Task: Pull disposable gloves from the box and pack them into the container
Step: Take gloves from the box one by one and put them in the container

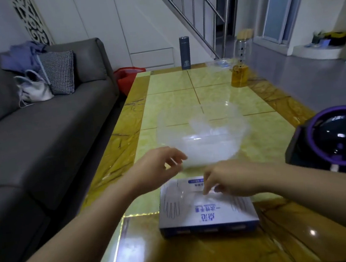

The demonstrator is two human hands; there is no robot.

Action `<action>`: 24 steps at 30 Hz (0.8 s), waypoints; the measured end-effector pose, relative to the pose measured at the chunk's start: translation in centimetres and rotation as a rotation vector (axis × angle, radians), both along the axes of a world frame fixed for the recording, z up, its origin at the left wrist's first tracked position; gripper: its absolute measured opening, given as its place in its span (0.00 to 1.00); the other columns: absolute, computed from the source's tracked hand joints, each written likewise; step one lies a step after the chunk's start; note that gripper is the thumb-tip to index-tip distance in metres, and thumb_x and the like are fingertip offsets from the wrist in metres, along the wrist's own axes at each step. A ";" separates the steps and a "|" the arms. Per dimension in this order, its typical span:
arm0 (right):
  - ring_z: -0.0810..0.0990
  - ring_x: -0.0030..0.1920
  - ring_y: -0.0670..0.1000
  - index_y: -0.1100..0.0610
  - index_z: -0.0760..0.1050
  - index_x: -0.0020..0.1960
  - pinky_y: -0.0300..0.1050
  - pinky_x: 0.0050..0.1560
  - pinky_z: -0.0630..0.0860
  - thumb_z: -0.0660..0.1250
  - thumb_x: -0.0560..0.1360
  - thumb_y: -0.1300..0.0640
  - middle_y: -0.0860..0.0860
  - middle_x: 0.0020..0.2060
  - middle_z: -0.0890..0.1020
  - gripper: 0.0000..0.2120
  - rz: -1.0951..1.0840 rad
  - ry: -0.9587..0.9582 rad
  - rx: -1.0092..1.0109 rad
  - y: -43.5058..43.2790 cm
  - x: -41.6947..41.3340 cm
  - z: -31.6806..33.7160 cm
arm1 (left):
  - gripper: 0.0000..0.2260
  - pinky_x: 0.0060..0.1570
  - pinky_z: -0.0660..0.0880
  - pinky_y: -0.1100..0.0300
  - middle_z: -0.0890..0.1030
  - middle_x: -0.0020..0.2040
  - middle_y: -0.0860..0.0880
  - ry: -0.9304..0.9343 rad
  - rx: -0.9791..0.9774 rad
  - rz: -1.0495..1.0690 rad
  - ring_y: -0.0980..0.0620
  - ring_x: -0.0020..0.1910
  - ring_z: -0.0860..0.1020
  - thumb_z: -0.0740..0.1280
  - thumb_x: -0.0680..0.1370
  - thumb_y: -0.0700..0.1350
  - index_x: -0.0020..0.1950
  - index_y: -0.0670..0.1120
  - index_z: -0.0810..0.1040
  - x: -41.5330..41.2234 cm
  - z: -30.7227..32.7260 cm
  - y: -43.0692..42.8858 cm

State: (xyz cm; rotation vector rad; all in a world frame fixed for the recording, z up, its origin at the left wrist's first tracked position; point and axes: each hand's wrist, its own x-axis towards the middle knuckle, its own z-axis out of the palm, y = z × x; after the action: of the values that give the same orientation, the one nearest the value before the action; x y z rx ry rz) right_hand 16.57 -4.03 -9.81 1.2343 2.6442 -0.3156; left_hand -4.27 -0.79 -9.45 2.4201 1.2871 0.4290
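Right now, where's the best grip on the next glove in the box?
Likely pinch the clear film bunched at the glove box's top opening, where the right hand's fingertips sit. Come from above: the box lies flat, opening up. Pull upward toward the clear container.

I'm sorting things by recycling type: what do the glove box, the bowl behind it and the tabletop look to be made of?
Glove box: likely printed cardboard, matte, with crisp folded edges. Bowl: clear, thin-walled, probably plastic; the table shows through it, and filmy gloves lie inside. Tabletop: glossy, marble-patterned yellow tiles with brown veined border, mirroring lights; stone, ceramic or a laminate, I cannot tell which.
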 end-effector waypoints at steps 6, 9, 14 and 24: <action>0.75 0.56 0.56 0.45 0.70 0.66 0.49 0.52 0.72 0.61 0.78 0.48 0.50 0.59 0.72 0.17 -0.120 -0.054 0.045 -0.1 -0.8 -2.7 | 0.38 0.73 0.54 0.55 0.52 0.78 0.50 0.405 -0.259 -0.049 0.50 0.76 0.50 0.70 0.72 0.60 0.77 0.56 0.56 -0.3 -4.0 -2.6; 0.76 0.46 0.54 0.47 0.70 0.55 0.48 0.42 0.71 0.62 0.73 0.40 0.48 0.47 0.77 0.15 -0.302 0.087 -0.011 0.0 -1.5 -3.6 | 0.39 0.74 0.53 0.53 0.51 0.78 0.51 0.414 -0.259 -0.037 0.49 0.77 0.49 0.70 0.72 0.60 0.77 0.55 0.55 -0.2 -4.4 -2.3; 0.71 0.37 0.49 0.53 0.70 0.46 0.46 0.33 0.62 0.70 0.67 0.53 0.49 0.35 0.76 0.12 -0.546 0.393 -0.152 -0.4 -2.8 -3.5 | 0.39 0.75 0.50 0.47 0.47 0.79 0.51 0.427 -0.286 -0.026 0.48 0.77 0.45 0.68 0.73 0.61 0.78 0.56 0.52 -0.2 -4.7 -2.5; 0.74 0.52 0.53 0.55 0.76 0.53 0.47 0.42 0.70 0.61 0.78 0.60 0.50 0.55 0.73 0.07 0.030 -0.052 0.265 -2.8 -2.2 -0.9 | 0.39 0.74 0.46 0.46 0.42 0.79 0.53 0.372 -0.346 -0.005 0.49 0.77 0.39 0.67 0.74 0.60 0.78 0.56 0.49 -0.3 -4.6 -3.2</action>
State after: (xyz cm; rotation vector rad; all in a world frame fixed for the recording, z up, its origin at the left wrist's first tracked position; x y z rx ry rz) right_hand 14.36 -6.78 -10.71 1.2543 2.7223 0.0746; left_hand -4.60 -4.01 -14.08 2.2663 1.3651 -0.2445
